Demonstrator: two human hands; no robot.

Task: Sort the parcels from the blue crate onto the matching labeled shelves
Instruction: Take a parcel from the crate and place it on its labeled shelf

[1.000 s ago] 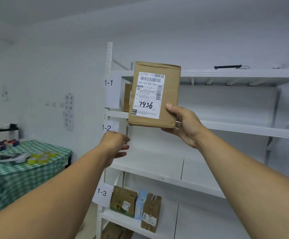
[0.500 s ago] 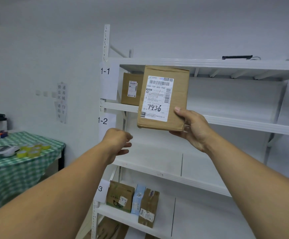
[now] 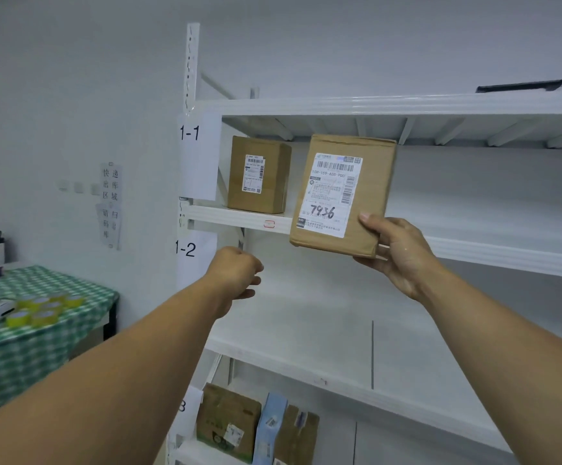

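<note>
Far left: table under green checked cloth (image 3: 38, 347), yellow tape rolls (image 3: 38, 310) on it. Left hand (image 3: 236, 273): raised, fingers loosely curled, nothing held. White steel shelf tagged "1-1" (image 3: 474, 253): one brown cardboard box (image 3: 257, 174) stood at its left end. Brown cardboard parcel marked "7936" (image 3: 343, 196): upright, long axis vertical, before the shelf lip, just right of that box. Right hand (image 3: 397, 253): gripped its lower right corner, thumb on the front face. The shelf lay directly behind the parcel; bare board ran rightward.

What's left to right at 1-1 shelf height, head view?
White paper wall notice → white 1-1 label sheet → small brown cardboard box → brown cardboard parcel marked 7936, held by the right hand.
</note>
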